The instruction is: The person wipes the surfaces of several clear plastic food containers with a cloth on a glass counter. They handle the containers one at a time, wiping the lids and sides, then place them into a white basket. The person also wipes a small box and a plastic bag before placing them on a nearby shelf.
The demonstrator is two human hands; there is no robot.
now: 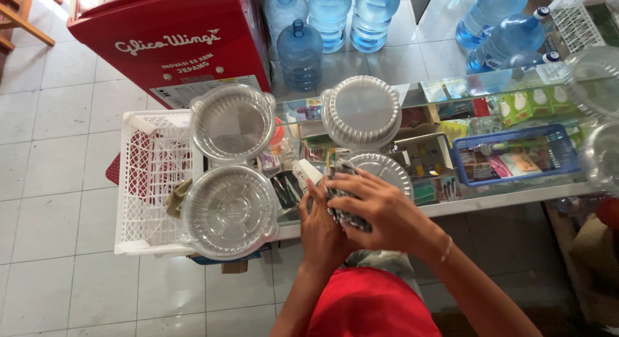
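White tiled floor (pixel 58 201), glass-topped bench (pixel 490 198) over shelves of small goods, red freezer chest (pixel 174 40) and blue water jugs (pixel 300 53) behind. Both hands clasped on one dark bundle of small packets (pixel 345 201) above near bench edge: left hand (pixel 322 230) cupped beneath, right hand (pixel 380 211) wrapped over top, fingers curled shut around it. Clear lidded round containers (pixel 229 211) just left of bundle atop white crate (pixel 145 182); blue basket (pixel 516 153) well apart on right.
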